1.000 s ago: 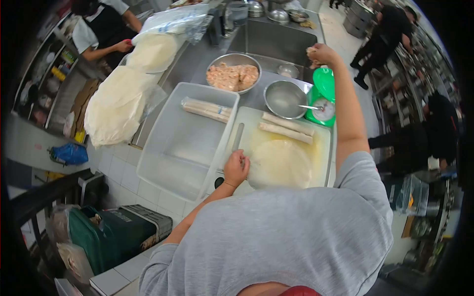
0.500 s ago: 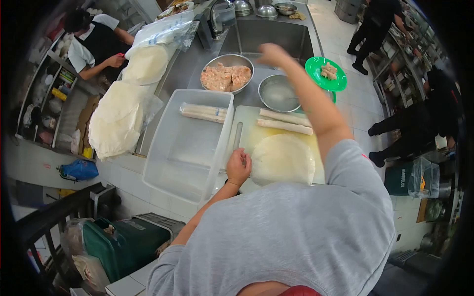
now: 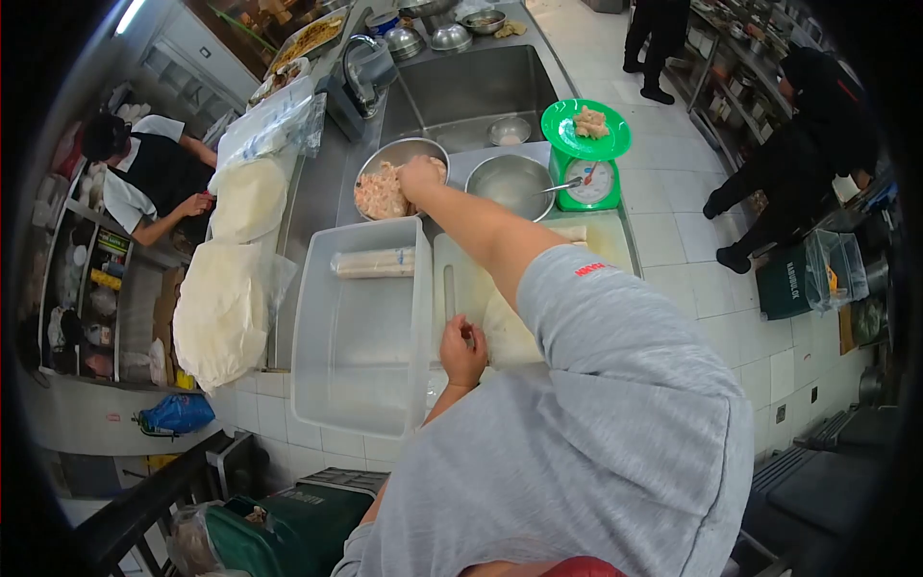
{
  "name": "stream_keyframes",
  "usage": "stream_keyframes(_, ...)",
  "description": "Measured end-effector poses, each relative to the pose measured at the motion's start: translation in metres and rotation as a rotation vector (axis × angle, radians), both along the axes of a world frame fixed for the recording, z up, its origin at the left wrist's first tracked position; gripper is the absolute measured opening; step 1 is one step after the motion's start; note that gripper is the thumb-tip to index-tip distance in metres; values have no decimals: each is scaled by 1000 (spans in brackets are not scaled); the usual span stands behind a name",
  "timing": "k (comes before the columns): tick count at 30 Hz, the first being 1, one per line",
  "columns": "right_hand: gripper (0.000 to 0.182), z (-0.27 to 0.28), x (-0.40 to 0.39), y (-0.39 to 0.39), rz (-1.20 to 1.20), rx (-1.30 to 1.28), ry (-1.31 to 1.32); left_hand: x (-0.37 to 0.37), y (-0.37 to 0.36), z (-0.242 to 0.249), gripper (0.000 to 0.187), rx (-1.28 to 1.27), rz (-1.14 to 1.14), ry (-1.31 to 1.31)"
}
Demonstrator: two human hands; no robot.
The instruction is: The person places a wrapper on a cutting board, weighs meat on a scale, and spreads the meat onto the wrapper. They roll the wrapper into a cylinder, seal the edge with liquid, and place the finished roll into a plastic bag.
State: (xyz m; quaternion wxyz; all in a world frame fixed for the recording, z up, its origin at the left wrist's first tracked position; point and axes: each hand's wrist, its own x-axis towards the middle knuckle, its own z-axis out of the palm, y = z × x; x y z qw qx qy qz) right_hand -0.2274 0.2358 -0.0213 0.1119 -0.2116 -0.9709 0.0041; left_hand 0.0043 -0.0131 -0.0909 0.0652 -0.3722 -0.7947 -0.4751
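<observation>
My right hand (image 3: 420, 179) reaches into the metal bowl of pinkish filling (image 3: 382, 195), its fingers closed down in the filling. At the left edge of the cutting board (image 3: 615, 231) rests my left hand (image 3: 463, 348), its fingers curled; I cannot make out anything in them. A round pale wrapper (image 3: 508, 327) lies beside it, partly hidden by my arm. Behind my forearm the end of a rolled piece (image 3: 574, 234) shows. More rolls (image 3: 375, 263) lie in the clear plastic tub (image 3: 361, 337). A green scale (image 3: 586, 183) carries a green plate (image 3: 562, 123) with a lump of filling (image 3: 591, 122).
A bowl of cloudy liquid (image 3: 510, 186) with a spoon stands by the scale. The sink (image 3: 471, 87) is at the back. Stacked wrappers (image 3: 223, 313) lie left of the tub. A person (image 3: 159, 178) works at the left; two others stand at the right.
My right hand has moved from above the sink, left and down into the filling bowl. My left hand stays by the board. The camera view has shifted, showing the scale's dial.
</observation>
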Motion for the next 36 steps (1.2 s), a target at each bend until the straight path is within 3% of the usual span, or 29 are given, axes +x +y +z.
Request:
stream_keyframes(1, 21, 2, 2, 2, 31, -8, 11, 0, 0, 0, 26, 2, -2, -2)
stream_keyframes(4, 21, 13, 8, 7, -88, -386, 257, 0, -1, -2, 25, -22, 3, -33)
stream_keyframes(7, 26, 39, 0, 28, -149, -537, 455, 0, -1, -8, 25, -20, 7, -28)
stream_keyframes(9, 38, 92, 23, 55, -36, -629, 83, 0, -1, -9, 25, -10, 10, -12)
stream_keyframes(11, 40, 115, 57, 87, -23, -466, 128, 0, 0, -8, 27, -3, 12, -3)
stream_keyframes(12, 37, 129, 82, 108, -71, -691, 52, -1, 0, -9, 26, -6, 6, 10)
stream_keyframes(14, 42, 139, 126, 156, 38, -372, 1, -3, 0, -12, 26, -9, -3, 33)
stream_keyframes(15, 48, 133, 145, 180, -8, -364, 91, -2, 0, -11, 26, -20, -3, 31)
stream_keyframes(18, 26, 137, 206, 211, -82, -395, 96, -1, 0, -7, 26, -53, 4, 34)
stream_keyframes(19, 19, 133, 222, 220, 8, -324, 87, -1, 1, -6, 26, -64, 6, 44)
stream_keyframes(24, 12, 77, 230, 256, -91, -32, 74, 0, 2, -7, 26, -72, 16, 39)
stream_keyframes(26, 15, 85, 235, 249, -58, -2, -16, 0, 2, -8, 25, -70, 23, 53)
stream_keyframes(29, 15, 108, 242, 247, 116, 7, 72, 0, 2, -8, 24, -63, 22, 64)
stream_keyframes(31, 14, 119, 238, 255, 128, 199, -6, 0, 2, -7, 24, -71, 25, 76)
stream_keyframes(33, 14, 135, 243, 250, 56, 145, 65, 0, 2, -7, 23, -82, 30, 81)
stream_keyframes(35, 13, 161, 260, 224, -103, -158, 284, 0, 2, -8, 23, -99, 36, 80)
stream_keyframes(36, 13, 162, 261, 223, -100, -165, 316, 1, 2, -8, 24, -97, 37, 75)
